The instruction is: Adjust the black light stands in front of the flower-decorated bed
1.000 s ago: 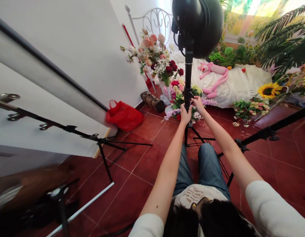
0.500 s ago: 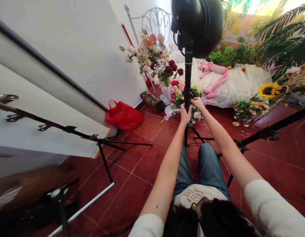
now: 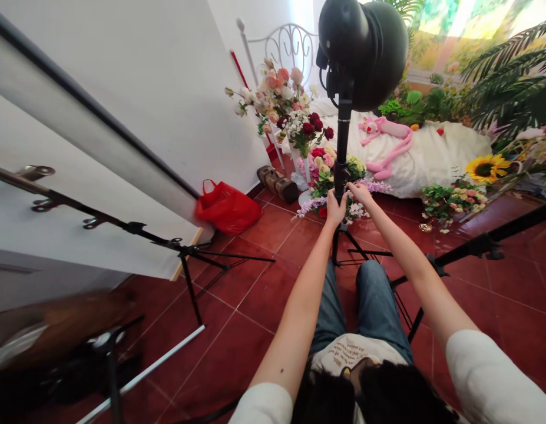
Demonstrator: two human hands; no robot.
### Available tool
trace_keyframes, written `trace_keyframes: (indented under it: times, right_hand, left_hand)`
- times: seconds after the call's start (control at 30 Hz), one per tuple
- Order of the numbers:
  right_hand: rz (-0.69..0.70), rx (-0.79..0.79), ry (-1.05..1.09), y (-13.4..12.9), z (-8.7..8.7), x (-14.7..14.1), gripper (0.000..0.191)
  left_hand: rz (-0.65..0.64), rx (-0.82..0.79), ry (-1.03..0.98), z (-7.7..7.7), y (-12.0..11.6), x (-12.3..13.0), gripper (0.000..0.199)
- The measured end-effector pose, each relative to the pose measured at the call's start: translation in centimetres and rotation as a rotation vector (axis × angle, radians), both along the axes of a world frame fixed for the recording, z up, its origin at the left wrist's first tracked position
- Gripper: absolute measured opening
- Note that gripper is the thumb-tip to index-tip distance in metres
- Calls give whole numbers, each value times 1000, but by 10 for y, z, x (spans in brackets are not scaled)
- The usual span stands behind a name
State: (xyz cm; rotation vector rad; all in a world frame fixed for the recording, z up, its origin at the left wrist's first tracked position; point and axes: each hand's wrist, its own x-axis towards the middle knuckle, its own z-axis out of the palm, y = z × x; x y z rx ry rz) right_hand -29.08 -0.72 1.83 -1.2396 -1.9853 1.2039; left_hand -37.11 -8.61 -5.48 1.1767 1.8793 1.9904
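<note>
A black light stand [image 3: 342,135] rises in front of me, with a large black studio lamp [image 3: 383,53] on its top. My left hand [image 3: 335,208] is closed around the lower part of the pole, thumb against its near side. Just to the right, my right hand [image 3: 360,192] has its fingers pinched at the side of the same pole, by the collar. Whatever small part lies under those fingertips is hidden. The stand's legs [image 3: 353,242] spread over the floor, close to my knees.
Bouquets of flowers [image 3: 284,88] and a white-covered bed with a pink plush toy [image 3: 390,132] lie beyond the stand. A red bag [image 3: 231,209] sits by the left wall. Other black stands [image 3: 153,237] flank me, and a white rod [image 3: 162,358] lies at lower left.
The view has tilted up slightly, so the lamp, flowers and bed sit lower and a little further right. Both hands stay at the same place on the pole.
</note>
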Motion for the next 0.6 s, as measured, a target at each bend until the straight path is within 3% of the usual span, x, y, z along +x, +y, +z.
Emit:
trace_keyframes:
  times: [0.1, 0.23, 0.3, 0.47, 0.6]
  right_hand:
    - [-13, 48, -8, -29, -10, 43, 24]
    - [324, -79, 32, -70, -23, 121, 34]
    - [349, -146, 5, -89, -30, 164, 43]
    - [78, -287, 96, -124, -52, 260, 55]
    - [-268, -369, 222, -146, -72, 315, 63]
  left_hand:
    - [6, 13, 8, 0, 1, 1, 51]
    - [30, -8, 33, 2, 1, 2, 53]
    - [58, -39, 44, 5, -2, 6, 53]
    - [219, -52, 11, 3, -17, 33, 48]
    - [388, -95, -124, -24, -30, 80, 48]
